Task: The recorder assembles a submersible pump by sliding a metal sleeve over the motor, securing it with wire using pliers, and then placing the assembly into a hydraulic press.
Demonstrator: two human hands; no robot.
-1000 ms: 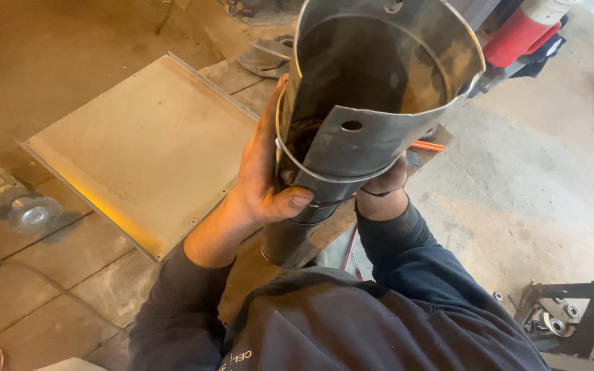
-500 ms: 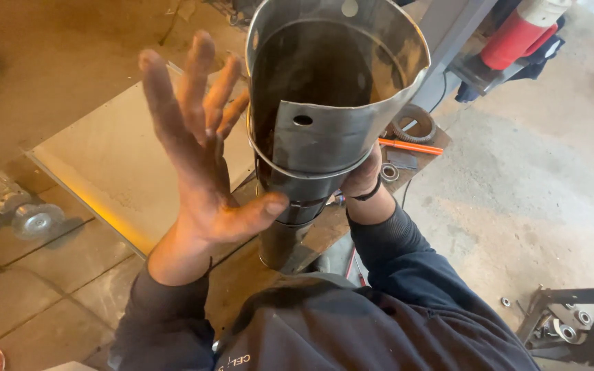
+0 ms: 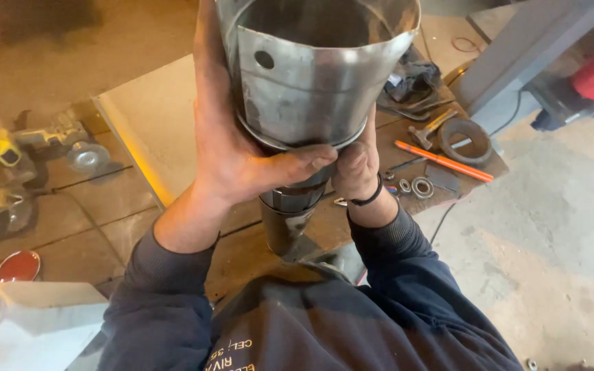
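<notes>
A rolled sheet-metal cone [image 3: 311, 75] is held upright between both hands, close under the camera. The left hand [image 3: 238, 137] is laid flat along the left wall of the cone, with the fingers stretched upward and the thumb bent across the lower rim toward the right; the palm is pressed against the metal. The right hand [image 3: 355, 165] is closed around the narrow lower end of the cone, just beside the left thumb, and the two hands are almost touching there. How tightly the right fingers are closed cannot be told, because they are hidden behind the metal.

A round hole [image 3: 264, 60] is seen in the overlapping flap of the cone. Below the hands, a dark steel pipe [image 3: 290, 216] is seen, on which the cone is seated; it stands upright on the workbench [image 3: 104, 220].

On the bench, a flat pale metal sheet [image 3: 152, 124] is lying to the left of the cone. Further left, a yellow power tool [image 3: 42, 141] is resting. To the right, an orange pencil [image 3: 441, 160], a hammer [image 3: 431, 128] and a dark steel ring [image 3: 467, 139] are lying near each other.
</notes>
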